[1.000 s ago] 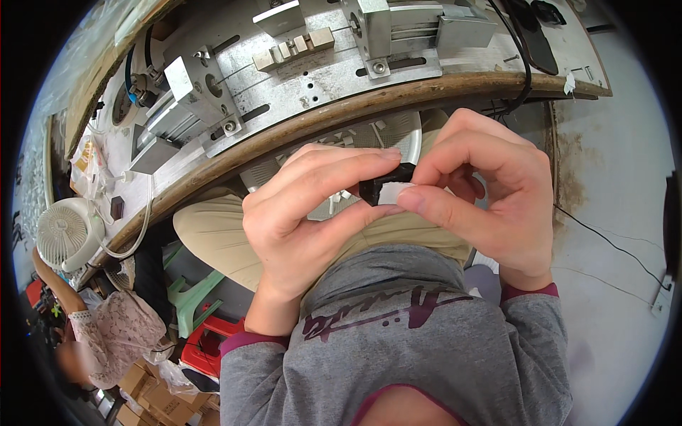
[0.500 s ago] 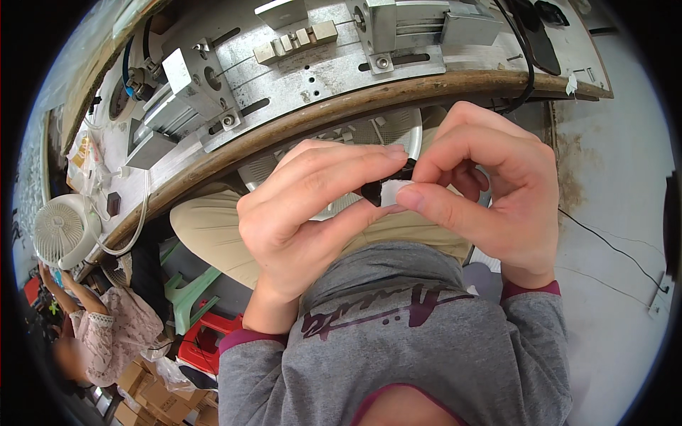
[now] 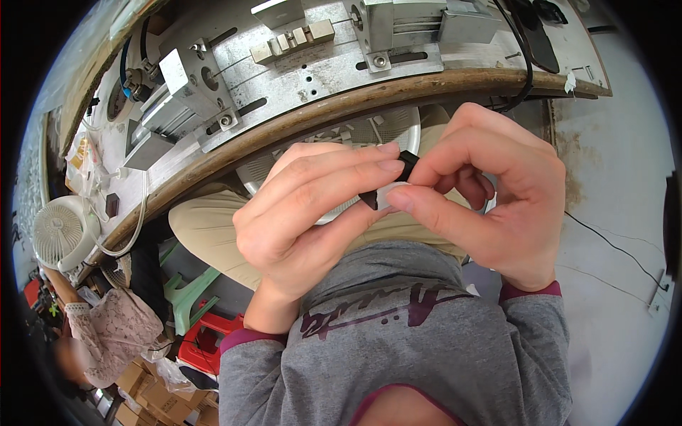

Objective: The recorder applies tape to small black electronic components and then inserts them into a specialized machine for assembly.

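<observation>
My left hand holds a small black block-like part between its thumb and fingers. A small white piece lies against that part, its exact kind unclear. My right hand pinches the white piece between thumb and index finger, the other fingers curled in. Both hands meet above my lap, in front of the bench edge. Fingers cover much of the black part. Below them, a white perforated basket on my lap contains several small pale pieces.
Beyond the wooden bench edge stands a metal clamping fixture with a notched metal block. A white fan and a small dark block are at left. Another person sits near green and red stools.
The black part has tilted, showing more of its upper end. My right fingertips and the white piece have shifted slightly left. At far left, the other person's arm has moved.
</observation>
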Action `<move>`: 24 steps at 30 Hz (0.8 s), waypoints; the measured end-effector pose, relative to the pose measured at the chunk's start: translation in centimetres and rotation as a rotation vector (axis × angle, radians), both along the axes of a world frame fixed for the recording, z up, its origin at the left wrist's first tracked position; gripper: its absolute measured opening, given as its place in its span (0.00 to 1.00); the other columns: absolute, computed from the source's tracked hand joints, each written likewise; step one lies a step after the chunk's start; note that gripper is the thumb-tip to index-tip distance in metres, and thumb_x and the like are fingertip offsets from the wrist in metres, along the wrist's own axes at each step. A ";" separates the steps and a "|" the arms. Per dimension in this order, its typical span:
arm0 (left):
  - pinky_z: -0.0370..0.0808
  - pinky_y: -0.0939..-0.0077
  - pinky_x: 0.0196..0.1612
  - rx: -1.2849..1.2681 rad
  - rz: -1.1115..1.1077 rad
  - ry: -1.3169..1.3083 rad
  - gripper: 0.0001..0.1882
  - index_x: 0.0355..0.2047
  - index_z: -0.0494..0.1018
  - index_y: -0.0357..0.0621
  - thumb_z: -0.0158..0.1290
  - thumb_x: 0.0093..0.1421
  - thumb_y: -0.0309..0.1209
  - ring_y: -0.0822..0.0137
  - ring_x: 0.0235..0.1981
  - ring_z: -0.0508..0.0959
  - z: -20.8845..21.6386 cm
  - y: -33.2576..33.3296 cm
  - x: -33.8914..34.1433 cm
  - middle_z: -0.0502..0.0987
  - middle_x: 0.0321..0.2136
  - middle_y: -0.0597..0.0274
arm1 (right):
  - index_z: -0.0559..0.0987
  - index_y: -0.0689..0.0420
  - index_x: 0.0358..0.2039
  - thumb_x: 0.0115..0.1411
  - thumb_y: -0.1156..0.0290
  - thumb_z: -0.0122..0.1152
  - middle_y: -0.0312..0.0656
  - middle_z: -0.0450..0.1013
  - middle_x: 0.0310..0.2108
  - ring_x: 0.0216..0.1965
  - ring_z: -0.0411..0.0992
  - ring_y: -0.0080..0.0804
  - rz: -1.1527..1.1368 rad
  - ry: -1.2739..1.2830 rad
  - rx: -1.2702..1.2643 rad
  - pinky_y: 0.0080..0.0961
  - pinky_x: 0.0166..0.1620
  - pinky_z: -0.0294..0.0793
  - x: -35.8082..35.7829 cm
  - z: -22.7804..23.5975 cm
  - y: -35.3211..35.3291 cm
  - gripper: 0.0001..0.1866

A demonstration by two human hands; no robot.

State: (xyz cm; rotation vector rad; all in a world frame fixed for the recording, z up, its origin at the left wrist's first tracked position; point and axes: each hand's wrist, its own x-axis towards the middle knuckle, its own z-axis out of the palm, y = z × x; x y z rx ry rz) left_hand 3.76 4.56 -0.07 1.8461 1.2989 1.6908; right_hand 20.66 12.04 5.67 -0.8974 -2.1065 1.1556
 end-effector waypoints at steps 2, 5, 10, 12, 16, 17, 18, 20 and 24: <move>0.76 0.71 0.36 0.016 0.017 0.018 0.21 0.37 0.78 0.33 0.61 0.36 0.15 0.58 0.33 0.80 -0.1 0.0 0.0 0.81 0.35 0.51 | 0.80 0.56 0.19 0.42 0.78 0.71 0.29 0.69 0.19 0.18 0.60 0.12 -0.008 -0.005 0.055 0.13 0.18 0.51 0.0 0.0 0.0 0.07; 0.74 0.74 0.36 -0.033 0.036 0.007 0.26 0.42 0.75 0.32 0.62 0.38 0.15 0.58 0.36 0.79 -0.5 -0.7 0.2 0.80 0.35 0.46 | 0.80 0.56 0.19 0.41 0.78 0.73 0.30 0.69 0.18 0.17 0.60 0.13 -0.036 -0.040 0.066 0.13 0.18 0.52 -0.1 0.2 -0.2 0.07; 0.76 0.70 0.35 -0.027 0.104 -0.068 0.23 0.38 0.77 0.30 0.59 0.36 0.13 0.58 0.32 0.79 -0.5 -0.8 1.0 0.80 0.33 0.50 | 0.81 0.56 0.19 0.39 0.77 0.74 0.30 0.69 0.18 0.16 0.61 0.13 -0.058 -0.063 0.126 0.13 0.17 0.54 -0.1 0.3 -0.6 0.08; 0.76 0.70 0.35 0.003 0.091 -0.064 0.23 0.38 0.77 0.30 0.58 0.37 0.13 0.58 0.33 0.80 -0.6 -0.7 0.9 0.80 0.33 0.50 | 0.81 0.56 0.19 0.39 0.76 0.75 0.30 0.69 0.19 0.16 0.61 0.13 -0.074 -0.066 0.158 0.13 0.17 0.54 0.0 0.3 -0.7 0.09; 0.77 0.70 0.36 0.043 0.059 -0.086 0.22 0.38 0.77 0.31 0.58 0.37 0.12 0.58 0.33 0.80 -0.8 -0.4 0.9 0.81 0.33 0.49 | 0.80 0.56 0.20 0.37 0.75 0.77 0.31 0.69 0.21 0.15 0.61 0.13 -0.115 -0.072 0.192 0.13 0.16 0.54 -0.2 0.2 -1.2 0.11; 0.77 0.70 0.37 0.035 0.061 -0.081 0.22 0.38 0.77 0.31 0.58 0.37 0.13 0.58 0.33 0.80 -0.8 -0.4 0.8 0.81 0.33 0.49 | 0.80 0.56 0.20 0.36 0.75 0.78 0.31 0.69 0.21 0.14 0.61 0.13 -0.126 -0.074 0.199 0.12 0.16 0.54 -0.2 0.1 -1.3 0.12; 0.77 0.70 0.37 0.027 0.063 -0.077 0.22 0.37 0.77 0.31 0.59 0.37 0.13 0.58 0.33 0.80 -0.7 -0.5 0.8 0.81 0.33 0.49 | 0.80 0.56 0.20 0.36 0.75 0.78 0.31 0.69 0.22 0.14 0.61 0.13 -0.135 -0.059 0.204 0.12 0.16 0.54 -0.2 0.0 -1.5 0.12; 0.77 0.70 0.37 0.051 0.052 -0.099 0.21 0.37 0.77 0.31 0.59 0.37 0.13 0.58 0.33 0.80 -1.0 -0.3 0.8 0.81 0.33 0.49 | 0.79 0.56 0.20 0.35 0.75 0.78 0.31 0.69 0.23 0.14 0.61 0.12 -0.151 -0.037 0.213 0.12 0.16 0.54 -0.2 -0.1 -1.6 0.13; 0.77 0.70 0.37 0.066 0.039 -0.117 0.21 0.37 0.77 0.31 0.59 0.37 0.13 0.58 0.33 0.80 -1.0 -0.3 0.8 0.81 0.33 0.49 | 0.79 0.56 0.21 0.35 0.75 0.79 0.32 0.69 0.24 0.13 0.61 0.11 -0.171 -0.031 0.224 0.11 0.15 0.55 -0.3 0.0 -1.9 0.14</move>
